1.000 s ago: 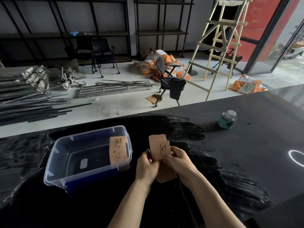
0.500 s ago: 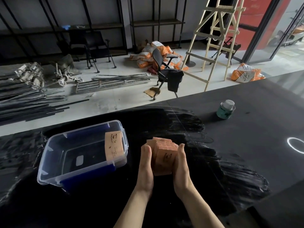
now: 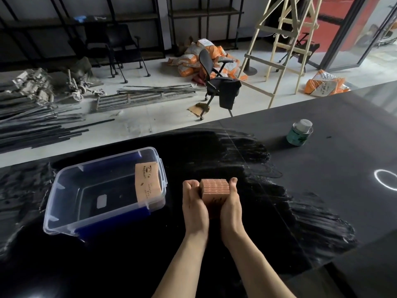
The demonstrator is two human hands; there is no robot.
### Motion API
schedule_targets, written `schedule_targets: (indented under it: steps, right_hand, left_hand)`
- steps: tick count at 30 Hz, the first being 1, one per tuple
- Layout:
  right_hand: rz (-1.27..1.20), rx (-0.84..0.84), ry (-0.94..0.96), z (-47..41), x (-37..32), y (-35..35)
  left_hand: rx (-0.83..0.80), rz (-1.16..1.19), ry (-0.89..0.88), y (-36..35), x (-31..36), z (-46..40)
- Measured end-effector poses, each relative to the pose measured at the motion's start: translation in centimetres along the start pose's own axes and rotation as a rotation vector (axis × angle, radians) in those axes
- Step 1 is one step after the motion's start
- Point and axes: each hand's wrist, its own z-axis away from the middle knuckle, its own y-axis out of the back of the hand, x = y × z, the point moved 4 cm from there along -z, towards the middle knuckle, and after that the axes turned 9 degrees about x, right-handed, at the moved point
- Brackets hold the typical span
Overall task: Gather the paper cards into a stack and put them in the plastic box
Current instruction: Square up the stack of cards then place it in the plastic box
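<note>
A squared-up stack of brown paper cards (image 3: 214,191) stands on edge on the black table, pressed between my two palms. My left hand (image 3: 194,204) holds its left side, fingers curled over the far corner. My right hand (image 3: 232,203) presses the right side. To the left lies the clear plastic box (image 3: 64,194) with a blue base. One printed brown card (image 3: 147,181) leans upright against the box's right inner wall. The stack is outside the box, about a hand's width to the right of its rim.
A green tin with a white cap (image 3: 299,134) stands at the far right of the glossy black table (image 3: 322,190). A ring-shaped light reflection (image 3: 385,180) shows on the right. Beyond the far table edge are an office chair (image 3: 219,82), a wooden ladder (image 3: 285,44) and metal rods on the floor.
The cards went from a loose fan in my fingers to a tight, even stack clamped between flat palms. The view shifted slightly; the box and its card stayed put.
</note>
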Motion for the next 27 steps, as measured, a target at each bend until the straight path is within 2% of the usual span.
schedule_targets:
  steps: [3,9,13,18,23,27]
  right_hand:
    - [-0.011,-0.019,0.007,0.2,-0.1,-0.1]
    - [0.026,-0.005,0.067,-0.2,1.3,-0.1]
    - [0.054,-0.008,0.191,-0.5,1.1,-0.5]
    - [-0.005,-0.033,0.137,-0.1,1.3,-0.6]
    - [-0.034,0.021,0.18,-0.4,1.2,-1.0]
    - [-0.051,0.175,0.194,-0.9,0.5,-2.0]
  left_hand:
    - [-0.02,0.062,0.023,0.1,0.2,-0.3]
    - [-0.01,0.028,0.047,0.3,-0.1,-0.5]
    - [-0.031,0.072,0.082,0.6,-1.3,-1.1]
    - [-0.049,0.068,0.076,0.9,-1.9,-1.1]
    - [-0.089,-0.041,0.031,0.6,-1.6,-0.9]
    - [-0.181,-0.134,0.069,1.2,-0.5,0.2]
